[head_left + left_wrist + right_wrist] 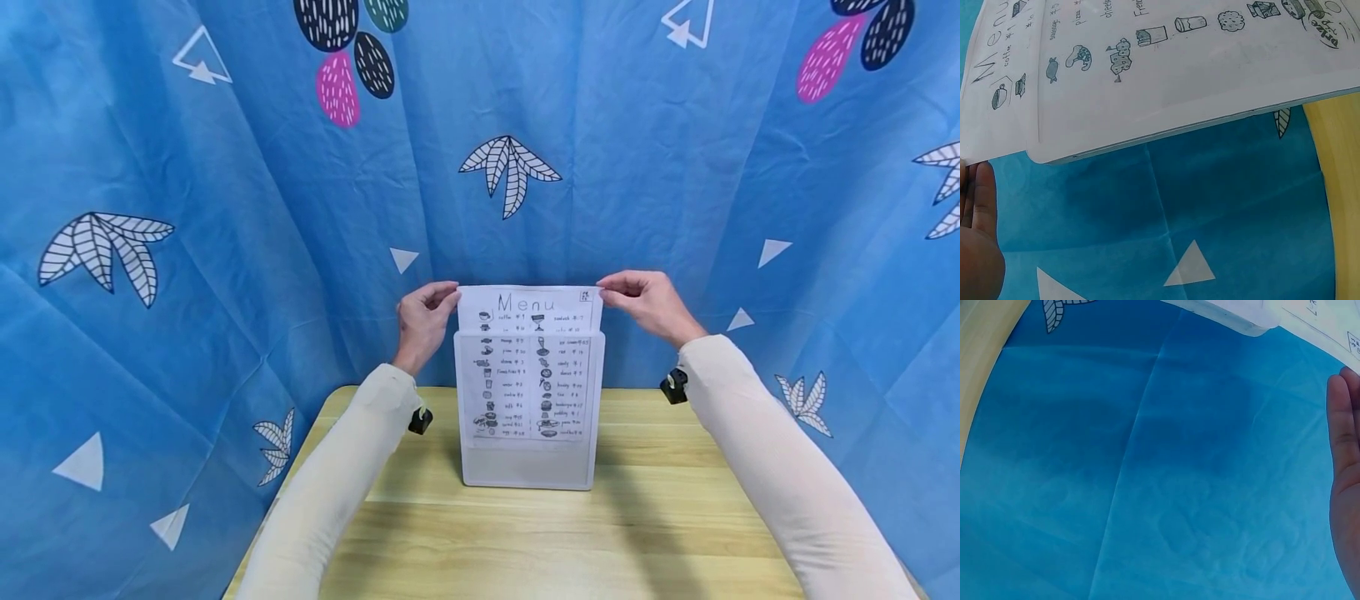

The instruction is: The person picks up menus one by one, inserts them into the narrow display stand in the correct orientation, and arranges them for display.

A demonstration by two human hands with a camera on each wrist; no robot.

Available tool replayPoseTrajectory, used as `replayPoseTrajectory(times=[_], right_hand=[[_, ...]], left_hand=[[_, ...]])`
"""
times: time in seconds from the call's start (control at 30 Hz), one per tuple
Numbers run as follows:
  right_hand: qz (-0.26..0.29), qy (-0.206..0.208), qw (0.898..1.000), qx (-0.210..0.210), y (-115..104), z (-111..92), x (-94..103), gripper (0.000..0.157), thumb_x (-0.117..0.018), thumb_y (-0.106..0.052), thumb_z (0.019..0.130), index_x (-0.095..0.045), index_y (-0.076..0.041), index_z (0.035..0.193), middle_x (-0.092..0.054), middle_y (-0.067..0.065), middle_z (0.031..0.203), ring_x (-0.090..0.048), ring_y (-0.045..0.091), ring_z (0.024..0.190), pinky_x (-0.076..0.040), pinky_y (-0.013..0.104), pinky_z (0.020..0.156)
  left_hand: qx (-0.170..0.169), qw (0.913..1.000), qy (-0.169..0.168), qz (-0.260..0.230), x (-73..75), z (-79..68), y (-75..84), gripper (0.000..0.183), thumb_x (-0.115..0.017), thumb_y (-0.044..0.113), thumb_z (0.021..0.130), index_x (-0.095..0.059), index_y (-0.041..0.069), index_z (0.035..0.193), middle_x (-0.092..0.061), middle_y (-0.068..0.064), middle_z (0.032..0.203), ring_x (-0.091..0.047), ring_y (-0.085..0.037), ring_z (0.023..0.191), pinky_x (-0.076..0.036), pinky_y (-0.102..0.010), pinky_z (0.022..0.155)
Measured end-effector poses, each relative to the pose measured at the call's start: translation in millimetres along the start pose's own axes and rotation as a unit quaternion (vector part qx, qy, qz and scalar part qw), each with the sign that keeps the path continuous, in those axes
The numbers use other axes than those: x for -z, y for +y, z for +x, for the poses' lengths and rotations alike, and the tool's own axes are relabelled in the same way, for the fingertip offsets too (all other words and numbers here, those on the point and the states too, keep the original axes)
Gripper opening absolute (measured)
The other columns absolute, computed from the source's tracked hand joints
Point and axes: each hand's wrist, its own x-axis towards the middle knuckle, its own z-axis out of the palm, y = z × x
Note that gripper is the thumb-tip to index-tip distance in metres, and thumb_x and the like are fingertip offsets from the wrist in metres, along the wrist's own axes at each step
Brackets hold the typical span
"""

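Note:
A white paper menu [526,307], with handwritten items and small drawings, stands partway inside an upright clear-fronted sign holder [528,467]. Its titled top strip sticks out above the holder's upper edge, and its lower edge shows through the front, above the holder's bottom. My left hand [426,323] pinches the paper's top left corner between thumb and fingers. At the top right corner my right hand [647,302] pinches the sheet in the same way. In the left wrist view, the left hand [980,234] shows only partly, at the sheet's corner.
The holder stands on a light wooden table [540,542] near its back edge. Behind and on both sides hangs a blue curtain [570,225] printed with leaves and triangles. Each wrist wears a small black camera, such as the right camera [673,386].

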Motion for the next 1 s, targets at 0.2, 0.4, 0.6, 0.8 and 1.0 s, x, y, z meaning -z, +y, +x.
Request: replayPoseTrajectory(times=[0.2, 0.4, 0.6, 0.8, 1.0], right_hand=[[-0.003, -0.018, 1.000, -0.013, 1.0, -1.6, 0.9, 0.028, -0.064, -0.017, 0.099, -0.069, 0.000, 0.121, -0.072, 0.017, 0.112, -0.069, 0.031, 0.101, -0.055, 0.025, 0.085], [-0.011, -0.025, 0.999, -0.020, 2.6, -2.5, 1.2, 0.030, -0.064, -0.020, 0.100, -0.068, -0.001, 0.123, -0.071, 0.017, 0.114, -0.069, 0.031, 0.103, -0.055, 0.036, 0.091], [-0.010, -0.027, 0.999, -0.025, 5.2, -3.6, -0.1, 0.031, -0.065, -0.022, 0.100, -0.069, -0.001, 0.122, -0.071, 0.017, 0.114, -0.069, 0.030, 0.103, -0.054, 0.031, 0.089], [-0.007, -0.030, 0.999, -0.023, 8.1, -5.2, -2.0, 0.029, -0.065, -0.019, 0.099, -0.070, -0.001, 0.121, -0.072, 0.017, 0.111, -0.071, 0.021, 0.098, -0.053, 0.023, 0.083], [-0.007, -0.026, 1.000, -0.014, 9.4, -5.9, -3.6, 0.028, -0.066, -0.018, 0.099, -0.070, 0.000, 0.119, -0.073, 0.017, 0.109, -0.072, 0.022, 0.096, -0.052, 0.019, 0.081]], left_hand=[[0.004, 1.0000, -0.004, -0.005, 0.4, -1.9, -2.1, 0.024, -0.069, 0.010, 0.095, -0.072, -0.003, 0.115, -0.072, -0.014, 0.103, -0.070, -0.026, 0.091, -0.058, -0.036, 0.084], [0.002, 1.0000, -0.007, 0.000, 0.6, -2.5, -4.8, 0.021, -0.069, 0.011, 0.095, -0.073, 0.001, 0.113, -0.073, -0.013, 0.103, -0.070, -0.024, 0.089, -0.059, -0.035, 0.083], [0.007, 0.9999, -0.014, 0.006, 1.2, -5.1, -5.9, 0.023, -0.069, 0.013, 0.096, -0.073, 0.001, 0.115, -0.072, -0.013, 0.105, -0.070, -0.024, 0.090, -0.059, -0.036, 0.083], [0.013, 0.9998, -0.015, 0.003, 0.5, -7.6, -8.4, 0.023, -0.069, 0.012, 0.096, -0.073, 0.000, 0.115, -0.072, -0.013, 0.103, -0.070, -0.024, 0.089, -0.058, -0.032, 0.079], [0.003, 0.9999, -0.009, 0.007, 0.0, -9.0, -9.0, 0.021, -0.070, 0.011, 0.095, -0.074, 0.001, 0.112, -0.073, -0.013, 0.098, -0.069, -0.024, 0.085, -0.056, -0.029, 0.072]])
